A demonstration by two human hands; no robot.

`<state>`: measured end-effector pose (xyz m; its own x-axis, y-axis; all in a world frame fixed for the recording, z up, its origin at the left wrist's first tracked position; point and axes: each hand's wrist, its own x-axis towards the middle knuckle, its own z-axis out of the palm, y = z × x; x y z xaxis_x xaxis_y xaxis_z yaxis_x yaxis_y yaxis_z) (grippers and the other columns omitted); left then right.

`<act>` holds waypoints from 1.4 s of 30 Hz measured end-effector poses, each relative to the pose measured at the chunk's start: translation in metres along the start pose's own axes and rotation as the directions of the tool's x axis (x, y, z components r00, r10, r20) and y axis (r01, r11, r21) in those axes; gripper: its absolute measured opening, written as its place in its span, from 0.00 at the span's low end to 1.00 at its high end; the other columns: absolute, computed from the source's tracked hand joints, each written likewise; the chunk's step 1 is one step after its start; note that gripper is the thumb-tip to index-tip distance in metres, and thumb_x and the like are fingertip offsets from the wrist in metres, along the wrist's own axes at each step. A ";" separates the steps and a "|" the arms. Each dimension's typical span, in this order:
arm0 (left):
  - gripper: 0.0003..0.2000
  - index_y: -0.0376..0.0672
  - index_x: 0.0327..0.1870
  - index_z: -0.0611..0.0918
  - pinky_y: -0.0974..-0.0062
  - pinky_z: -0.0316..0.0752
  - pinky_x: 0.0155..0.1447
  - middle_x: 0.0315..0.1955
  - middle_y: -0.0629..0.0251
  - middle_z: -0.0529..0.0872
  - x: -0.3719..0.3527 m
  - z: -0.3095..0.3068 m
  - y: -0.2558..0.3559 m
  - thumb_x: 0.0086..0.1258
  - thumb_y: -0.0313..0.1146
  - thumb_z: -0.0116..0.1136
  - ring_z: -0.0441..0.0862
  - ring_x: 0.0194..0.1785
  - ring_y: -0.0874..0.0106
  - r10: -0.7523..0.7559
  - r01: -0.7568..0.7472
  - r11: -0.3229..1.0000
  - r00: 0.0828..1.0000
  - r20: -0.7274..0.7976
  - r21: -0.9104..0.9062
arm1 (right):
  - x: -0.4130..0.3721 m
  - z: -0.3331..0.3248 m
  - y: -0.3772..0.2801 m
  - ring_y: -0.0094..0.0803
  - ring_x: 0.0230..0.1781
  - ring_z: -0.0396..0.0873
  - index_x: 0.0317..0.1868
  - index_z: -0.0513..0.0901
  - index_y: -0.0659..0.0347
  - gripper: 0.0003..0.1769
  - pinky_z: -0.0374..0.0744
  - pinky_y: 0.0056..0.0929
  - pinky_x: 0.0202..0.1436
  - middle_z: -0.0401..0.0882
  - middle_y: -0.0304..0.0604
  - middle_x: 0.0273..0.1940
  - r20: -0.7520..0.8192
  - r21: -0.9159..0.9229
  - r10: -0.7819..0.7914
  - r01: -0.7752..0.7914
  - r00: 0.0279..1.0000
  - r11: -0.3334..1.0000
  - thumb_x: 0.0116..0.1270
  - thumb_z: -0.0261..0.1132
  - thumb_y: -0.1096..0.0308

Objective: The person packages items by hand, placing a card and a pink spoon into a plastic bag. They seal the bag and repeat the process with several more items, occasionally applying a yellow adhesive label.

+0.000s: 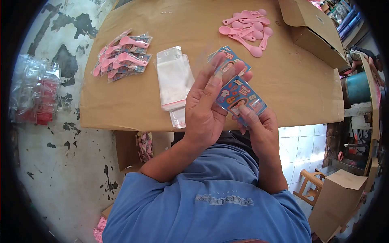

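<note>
My right hand (pixel 261 123) pinches a blue printed card (pixel 242 98) between thumb and fingers, tilted in front of my body. My left hand (pixel 206 101) is raised just left of the card, its thumb laid against the fingers. A faint see-through film, seemingly a clear plastic bag (pixel 201 60), shows at its fingertips; its outline is hard to make out. Behind my left fingers lie more blue cards (pixel 233 56), partly covered. Beside my left hand rests a stack of clear plastic bags (pixel 174 79) with a red-lined flap edge.
Pink spoons (pixel 245 28) lie piled at the back right of the brown-covered table (pixel 182 24). Packed bags with spoons and cards (pixel 121 56) are heaped at the left. A cardboard box (pixel 320 36) stands on the right edge. A wooden stool (pixel 310 186) is below.
</note>
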<state>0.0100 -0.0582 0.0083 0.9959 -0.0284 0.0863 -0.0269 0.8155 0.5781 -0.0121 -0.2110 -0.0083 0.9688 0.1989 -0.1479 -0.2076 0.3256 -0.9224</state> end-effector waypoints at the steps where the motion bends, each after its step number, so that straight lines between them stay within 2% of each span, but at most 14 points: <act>1: 0.26 0.41 0.84 0.61 0.55 0.85 0.69 0.72 0.43 0.78 0.000 0.001 -0.001 0.89 0.32 0.47 0.78 0.75 0.51 0.007 -0.007 0.999 1.000 -0.009 -0.036 | 0.000 0.000 -0.001 0.14 0.30 0.75 0.51 0.89 0.65 0.15 0.71 0.18 0.33 0.87 0.34 0.37 -0.014 -0.026 0.009 -0.009 1.000 1.000 0.81 0.69 0.60; 2: 0.27 0.42 0.84 0.60 0.55 0.85 0.69 0.73 0.43 0.77 -0.001 0.001 -0.002 0.89 0.32 0.48 0.77 0.75 0.51 0.009 -0.009 0.999 1.000 0.005 -0.042 | -0.001 -0.001 -0.002 0.14 0.30 0.75 0.50 0.89 0.65 0.14 0.70 0.17 0.33 0.88 0.34 0.37 -0.028 -0.051 0.017 -0.018 0.999 0.999 0.81 0.69 0.60; 5: 0.30 0.44 0.86 0.56 0.54 0.85 0.70 0.74 0.42 0.74 -0.004 0.005 -0.005 0.88 0.31 0.50 0.75 0.77 0.50 0.012 -0.009 0.998 0.999 0.042 -0.063 | -0.003 0.002 -0.002 0.12 0.32 0.76 0.49 0.90 0.66 0.13 0.71 0.15 0.34 0.89 0.35 0.37 -0.039 -0.055 -0.083 0.081 0.996 0.995 0.80 0.71 0.62; 10: 0.34 0.45 0.87 0.51 0.57 0.85 0.71 0.76 0.44 0.73 -0.012 0.016 -0.005 0.86 0.29 0.51 0.74 0.78 0.53 0.026 -0.024 0.999 0.998 0.065 -0.031 | -0.007 0.005 -0.007 0.13 0.36 0.78 0.52 0.87 0.66 0.12 0.74 0.17 0.38 0.87 0.34 0.38 -0.027 -0.052 -0.165 0.164 0.986 0.985 0.81 0.70 0.65; 14: 0.32 0.45 0.86 0.55 0.56 0.85 0.71 0.75 0.43 0.75 -0.015 0.019 -0.002 0.86 0.27 0.52 0.77 0.76 0.53 0.111 -0.111 0.992 0.994 0.011 0.054 | -0.013 0.010 -0.017 0.14 0.37 0.78 0.50 0.82 0.64 0.10 0.76 0.18 0.42 0.84 0.31 0.36 -0.029 0.019 -0.223 0.224 0.974 0.974 0.81 0.69 0.65; 17: 0.29 0.44 0.84 0.60 0.55 0.86 0.70 0.72 0.43 0.78 -0.018 0.020 -0.003 0.86 0.26 0.52 0.80 0.74 0.52 0.177 -0.176 0.981 0.984 -0.005 0.082 | -0.014 -0.005 -0.010 0.13 0.34 0.78 0.44 0.78 0.62 0.11 0.75 0.17 0.38 0.82 0.31 0.34 -0.005 -0.061 -0.252 0.252 0.968 0.966 0.81 0.69 0.65; 20: 0.25 0.42 0.81 0.66 0.55 0.86 0.69 0.69 0.42 0.80 -0.022 0.024 -0.006 0.86 0.27 0.53 0.81 0.72 0.50 0.174 -0.174 0.983 0.985 0.006 0.065 | -0.017 -0.007 -0.009 0.13 0.30 0.77 0.41 0.77 0.61 0.12 0.74 0.15 0.33 0.82 0.32 0.33 0.046 0.010 -0.187 0.187 0.981 0.982 0.80 0.70 0.66; 22: 0.24 0.41 0.80 0.68 0.56 0.87 0.68 0.69 0.42 0.80 -0.028 0.029 -0.007 0.86 0.27 0.53 0.81 0.72 0.51 0.155 -0.156 0.988 0.987 0.043 0.019 | -0.018 0.001 -0.008 0.13 0.27 0.76 0.40 0.77 0.60 0.12 0.72 0.15 0.30 0.81 0.32 0.31 0.026 0.026 -0.217 0.216 0.976 0.976 0.79 0.71 0.66; 28: 0.24 0.40 0.80 0.67 0.59 0.86 0.68 0.69 0.43 0.81 -0.032 0.037 -0.006 0.86 0.27 0.53 0.81 0.71 0.52 0.220 -0.224 0.973 0.972 0.079 0.046 | -0.021 0.002 -0.009 0.14 0.23 0.75 0.39 0.77 0.59 0.13 0.73 0.16 0.26 0.80 0.33 0.29 -0.011 0.100 -0.252 0.252 0.968 0.963 0.77 0.73 0.66; 31: 0.25 0.39 0.81 0.65 0.55 0.82 0.73 0.70 0.45 0.80 -0.031 0.040 -0.006 0.87 0.29 0.52 0.81 0.72 0.54 0.152 -0.160 0.967 0.987 0.054 0.198 | -0.022 0.006 -0.010 0.14 0.23 0.75 0.39 0.77 0.59 0.13 0.73 0.16 0.26 0.80 0.33 0.28 -0.006 0.109 -0.240 0.240 0.971 0.965 0.77 0.73 0.66; 34: 0.24 0.38 0.80 0.67 0.58 0.78 0.76 0.71 0.46 0.80 -0.031 0.041 -0.012 0.87 0.29 0.52 0.79 0.74 0.56 0.066 -0.069 0.991 0.997 0.031 0.115 | -0.019 0.012 -0.012 0.13 0.24 0.75 0.39 0.76 0.58 0.13 0.73 0.16 0.27 0.80 0.32 0.29 -0.011 0.093 -0.245 0.245 0.970 0.965 0.77 0.74 0.66; 37: 0.24 0.38 0.80 0.67 0.57 0.74 0.79 0.72 0.47 0.79 -0.029 0.039 -0.009 0.87 0.28 0.51 0.76 0.77 0.57 0.065 -0.070 0.989 0.997 0.041 0.132 | -0.012 0.008 -0.008 0.12 0.29 0.76 0.42 0.78 0.60 0.11 0.73 0.16 0.29 0.81 0.32 0.34 0.002 0.036 -0.297 0.297 0.955 0.954 0.79 0.72 0.65; 40: 0.24 0.38 0.80 0.69 0.65 0.81 0.72 0.71 0.47 0.81 -0.023 0.033 -0.010 0.87 0.29 0.53 0.80 0.73 0.62 0.054 -0.058 0.967 0.998 0.024 0.246 | -0.007 0.011 -0.011 0.16 0.33 0.78 0.50 0.82 0.63 0.10 0.77 0.18 0.36 0.83 0.33 0.39 -0.006 -0.007 -0.315 0.315 0.949 0.949 0.80 0.70 0.66; 42: 0.25 0.39 0.81 0.67 0.64 0.79 0.74 0.72 0.47 0.79 -0.016 0.029 -0.006 0.87 0.29 0.52 0.80 0.73 0.61 0.040 -0.043 0.961 0.999 0.016 0.273 | 0.003 0.011 -0.007 0.18 0.33 0.79 0.51 0.83 0.65 0.10 0.78 0.19 0.37 0.83 0.33 0.38 -0.011 -0.059 -0.347 0.346 0.938 0.936 0.79 0.71 0.66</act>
<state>-0.0086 -0.0796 0.0271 0.9925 -0.0048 0.1225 -0.0924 0.6268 0.7737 -0.0095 -0.2030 0.0017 0.9820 0.0634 0.1778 0.1488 0.3193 -0.9359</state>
